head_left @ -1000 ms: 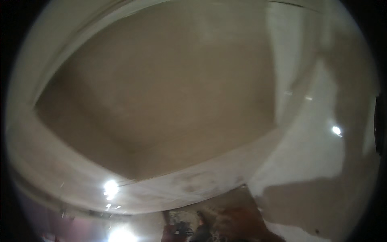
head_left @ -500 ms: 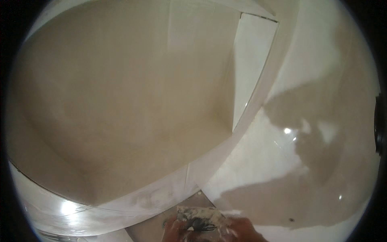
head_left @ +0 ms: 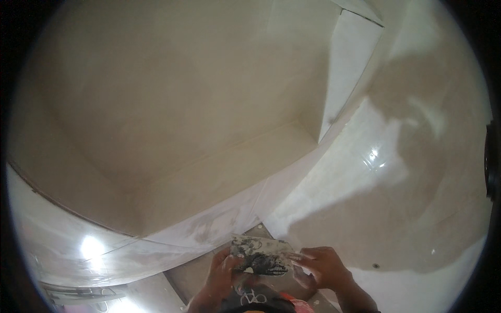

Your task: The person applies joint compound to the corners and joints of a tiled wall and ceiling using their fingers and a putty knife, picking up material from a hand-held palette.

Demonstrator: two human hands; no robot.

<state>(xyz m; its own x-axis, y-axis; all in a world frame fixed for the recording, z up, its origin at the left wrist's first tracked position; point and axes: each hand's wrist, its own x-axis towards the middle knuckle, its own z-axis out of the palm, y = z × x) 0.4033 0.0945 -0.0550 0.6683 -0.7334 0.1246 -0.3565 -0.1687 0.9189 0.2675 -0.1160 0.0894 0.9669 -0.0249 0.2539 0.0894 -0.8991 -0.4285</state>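
Note:
A flat, crumpled packet [head_left: 261,254], grey and black and smeared with whitish paste or powder, is held level between my two hands low in the picture. My left hand [head_left: 222,268] is closed on its left edge, thumb on top. At its right edge, the fingers of my right hand [head_left: 319,265] are bent against the packet, with pale residue on the fingertips. Ahead of the hands is a large boxed recess [head_left: 224,201] with beige, dusty sides and a smeared front ledge [head_left: 209,227].
On the right stands a glossy pale tiled wall [head_left: 339,182] carrying my shadow and a light's reflection. A white panel [head_left: 349,62] lines the recess's right side. Brown floor [head_left: 195,279] shows below the ledge. A dark-and-red garment [head_left: 255,300] appears at the lower edge.
My view has shifted, so the hands and packet now appear higher and more fully in the picture. The packet stays between both hands.

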